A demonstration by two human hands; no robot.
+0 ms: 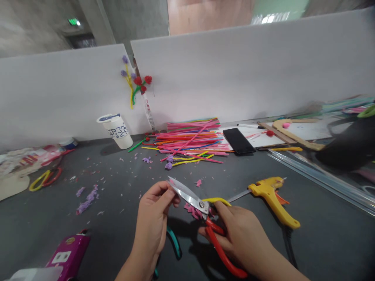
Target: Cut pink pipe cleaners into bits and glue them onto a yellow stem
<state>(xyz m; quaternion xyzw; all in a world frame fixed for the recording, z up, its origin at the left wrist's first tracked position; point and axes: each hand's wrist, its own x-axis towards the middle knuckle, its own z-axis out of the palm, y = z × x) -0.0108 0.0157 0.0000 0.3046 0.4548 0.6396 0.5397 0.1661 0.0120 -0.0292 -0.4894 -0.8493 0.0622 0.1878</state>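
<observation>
My right hand grips a pair of scissors with red and yellow handles, blades pointing up and left. My left hand is pinched right at the blade tip, fingers closed on something too small to make out. Pink fuzzy scraps lie on the grey table just under the blades. A teal-handled tool lies under my left wrist.
A yellow glue gun lies to the right, a pile of coloured pipe cleaners and a black phone behind. A paper cup, purple scraps, second scissors and a magenta box sit left. White dividers back the table.
</observation>
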